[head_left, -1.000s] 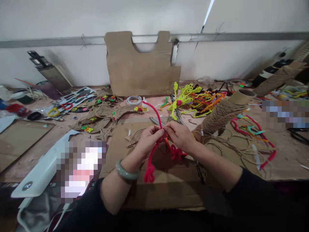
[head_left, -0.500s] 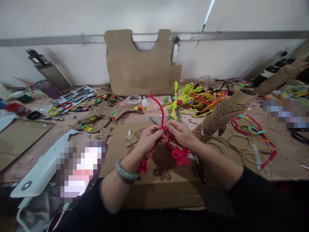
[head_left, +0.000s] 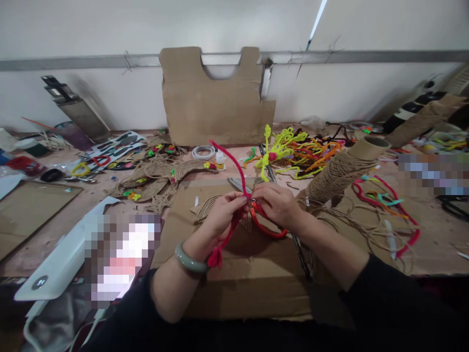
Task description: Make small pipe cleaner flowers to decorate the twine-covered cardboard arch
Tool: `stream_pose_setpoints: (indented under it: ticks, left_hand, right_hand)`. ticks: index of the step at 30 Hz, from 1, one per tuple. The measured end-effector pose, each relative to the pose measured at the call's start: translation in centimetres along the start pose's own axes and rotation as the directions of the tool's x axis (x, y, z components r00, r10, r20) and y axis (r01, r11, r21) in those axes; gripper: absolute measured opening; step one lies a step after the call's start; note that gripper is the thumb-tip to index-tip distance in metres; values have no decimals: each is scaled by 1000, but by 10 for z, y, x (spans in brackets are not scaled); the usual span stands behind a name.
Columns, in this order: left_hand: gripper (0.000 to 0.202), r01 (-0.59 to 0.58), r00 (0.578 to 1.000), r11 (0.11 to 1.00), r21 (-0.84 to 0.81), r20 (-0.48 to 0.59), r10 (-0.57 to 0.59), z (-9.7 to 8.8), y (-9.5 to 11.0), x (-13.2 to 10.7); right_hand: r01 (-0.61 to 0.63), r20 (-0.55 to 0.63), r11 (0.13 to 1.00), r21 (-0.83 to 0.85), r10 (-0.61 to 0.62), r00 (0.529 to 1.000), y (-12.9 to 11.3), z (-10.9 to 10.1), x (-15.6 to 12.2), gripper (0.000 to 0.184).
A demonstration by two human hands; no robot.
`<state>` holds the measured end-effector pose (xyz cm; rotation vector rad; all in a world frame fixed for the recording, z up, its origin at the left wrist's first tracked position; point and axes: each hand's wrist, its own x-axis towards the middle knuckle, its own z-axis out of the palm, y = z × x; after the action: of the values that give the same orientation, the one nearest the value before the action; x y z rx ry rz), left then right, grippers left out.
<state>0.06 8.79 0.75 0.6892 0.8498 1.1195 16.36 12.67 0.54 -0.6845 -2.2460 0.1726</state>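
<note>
A deep pink pipe cleaner (head_left: 237, 165) is pinched between both hands, its free end curving up and to the left. My left hand (head_left: 224, 214), closed, holds it at the middle with thumb and finger. My right hand (head_left: 280, 201) is closed on it just beside, its fingertips partly hidden. Below my left hand hangs a pink length ending in looped petals (head_left: 215, 257). Under the hands lie scissors (head_left: 269, 231) with orange-red handles, blades pointing up left. Behind my left hand, a twine-covered piece (head_left: 205, 207) rests on the cardboard sheet (head_left: 220, 298).
A twine-wrapped cardboard tube (head_left: 335, 171) stands tilted at the right. Yellow pipe-cleaner flowers (head_left: 274, 149) and loose coloured stems lie behind the hands. A small glue bottle (head_left: 220, 159), twine pieces (head_left: 150, 171) and a white device (head_left: 66, 254) are on the left.
The pipe cleaner's free end has swung left. My right hand has turned over, and the pink flower that hung below it is out of sight, leaving the scissor handles showing.
</note>
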Motion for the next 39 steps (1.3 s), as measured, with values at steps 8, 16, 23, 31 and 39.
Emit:
stream_pose_setpoints:
  ticks: [8,16,23,31,39]
  left_hand:
    - [15,-12,997,999,-49,69,15,1,1,-5]
    - [14,-103,994,989,102,32,100,0,-4,-2]
    - [19,-165,986,951,261,31,162,-1,-5,0]
    - [22,-152,988,917,368,56,141,-5,-4,1]
    - [29,76,986,996,40,147,-81,-4,6,-1]
  right_hand:
    - [-70,24,986,152,67,997,-2,-5,5,15]
    - [-416,289,839,351,326,900,-6,-9,8,17]
    - [-440,312,864,244,360,879,-7,-11,10,15]
    - [-81,206,954,-289,144,968,-6,-12,3,14]
    - [18,95,966,-259,7,995,-7,-9,5,23]
